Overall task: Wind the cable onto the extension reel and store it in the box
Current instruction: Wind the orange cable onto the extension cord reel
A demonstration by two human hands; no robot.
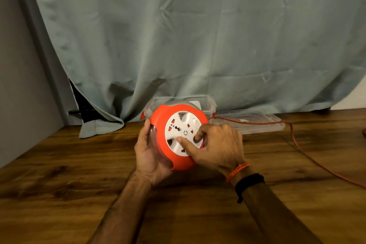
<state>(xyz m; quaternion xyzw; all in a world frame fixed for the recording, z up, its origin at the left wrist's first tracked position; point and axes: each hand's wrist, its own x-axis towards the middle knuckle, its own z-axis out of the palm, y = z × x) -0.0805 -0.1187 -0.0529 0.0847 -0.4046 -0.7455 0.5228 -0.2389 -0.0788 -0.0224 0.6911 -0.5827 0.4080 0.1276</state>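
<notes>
I can read no words, brand names or numbers from where I sit watching. The only sign I make out is a small dark ring symbol printed near the middle of the white socket face [183, 134] of the extension reel [174, 136]; whether anything is written inside it I cannot tell. On the clear lid [251, 123] lying on the table behind the reel there is a pale mark that looks like an arrow, too blurred for me to be sure. A white patch shows inside the clear box [198, 103], possibly a label, but nothing on it is legible to me.
</notes>
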